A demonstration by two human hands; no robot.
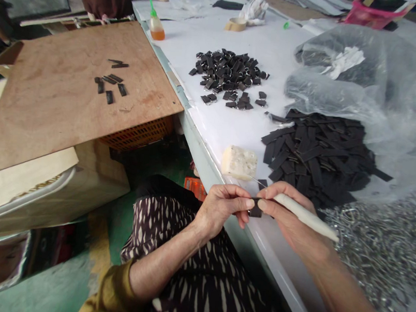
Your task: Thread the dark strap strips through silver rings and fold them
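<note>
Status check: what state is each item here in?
Left hand: pinching a black strip
Right hand: gripping a white-handled tool
White waxy block: resting on the table
Flat black strips: loose heap
Strips with metal loops: loose heap
Metal clips: loose heap

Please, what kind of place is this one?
Probably a small workshop doing handwork in bulk: the white table holds a big heap of black strips, a pile of metal loops, and a small bottle.

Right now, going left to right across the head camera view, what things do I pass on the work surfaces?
Plywood board, squeeze bottle of amber liquid, pile of small black clipped pieces, pile of black strips, pile of silver metal clips.
</note>
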